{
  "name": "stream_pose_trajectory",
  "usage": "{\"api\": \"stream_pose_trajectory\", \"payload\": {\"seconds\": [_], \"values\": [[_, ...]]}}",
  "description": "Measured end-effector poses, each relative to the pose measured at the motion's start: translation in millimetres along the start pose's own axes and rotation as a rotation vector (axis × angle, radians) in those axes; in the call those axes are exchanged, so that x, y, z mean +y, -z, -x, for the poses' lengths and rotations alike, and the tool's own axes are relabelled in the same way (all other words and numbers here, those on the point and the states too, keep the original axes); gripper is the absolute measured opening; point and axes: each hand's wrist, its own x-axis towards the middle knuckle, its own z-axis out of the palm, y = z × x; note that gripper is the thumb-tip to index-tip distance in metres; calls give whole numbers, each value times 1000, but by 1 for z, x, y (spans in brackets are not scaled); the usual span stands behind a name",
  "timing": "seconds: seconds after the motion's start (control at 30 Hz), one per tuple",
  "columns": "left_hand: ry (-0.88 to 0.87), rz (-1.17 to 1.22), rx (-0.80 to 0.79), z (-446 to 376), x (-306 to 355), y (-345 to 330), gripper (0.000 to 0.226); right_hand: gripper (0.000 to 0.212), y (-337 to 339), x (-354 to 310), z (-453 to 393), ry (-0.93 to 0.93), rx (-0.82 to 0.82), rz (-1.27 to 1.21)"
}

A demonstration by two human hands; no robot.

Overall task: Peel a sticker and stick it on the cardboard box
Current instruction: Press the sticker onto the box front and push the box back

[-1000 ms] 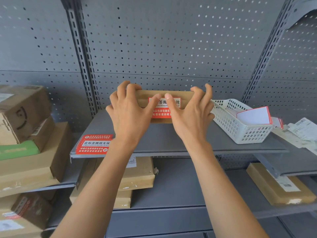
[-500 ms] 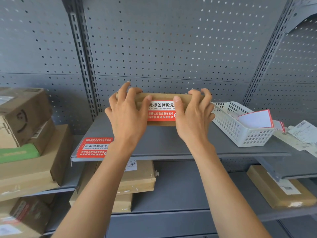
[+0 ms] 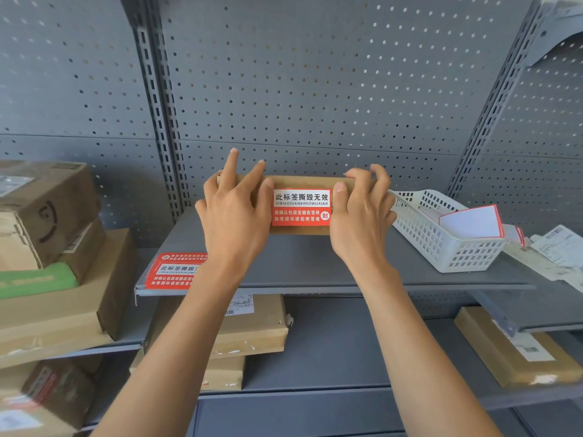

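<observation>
A flat cardboard box [image 3: 303, 182] stands on its long edge at the back of the grey shelf [image 3: 303, 263]. A red and white sticker [image 3: 301, 206] with printed characters lies flat on its front face. My left hand [image 3: 235, 212] covers the box's left part, thumb beside the sticker's left edge, two fingers lifted above the top. My right hand [image 3: 359, 212] grips the box's right end, fingers curled over the top edge, thumb at the sticker's right edge. A sheet of the same red stickers [image 3: 176, 272] lies at the shelf's front left.
A white plastic basket [image 3: 448, 247] holding white backing papers with red borders sits on the shelf to the right. Loose paper labels [image 3: 558, 247] lie further right. Stacked cardboard boxes [image 3: 47, 247] fill the left shelves, and more parcels [image 3: 252, 326] lie on the shelf below.
My thumbs have slid apart from the sticker's middle to its two side edges, uncovering the whole sticker. The left fingers have lifted off the box top.
</observation>
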Motion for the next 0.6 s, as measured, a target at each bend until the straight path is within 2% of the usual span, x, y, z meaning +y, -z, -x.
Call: {"api": "stream_pose_trajectory", "payload": {"seconds": [0.07,0.17,0.3,0.4,0.6], "values": [[-5,-20,-21,0,3,3,53,41,2,-1,0,1,-4,-10],[-27,-76,-41,-1,3,7,78,67,6,-3,3,24,-23,-17],[-54,-123,-40,-3,0,11,90,85,12,-3,6,83,-23,-7],[-66,-143,-40,-4,-1,13,93,87,15,-3,7,102,-23,-11],[-122,-145,-49,-5,-10,17,91,76,19,1,6,134,-60,-47]]}}
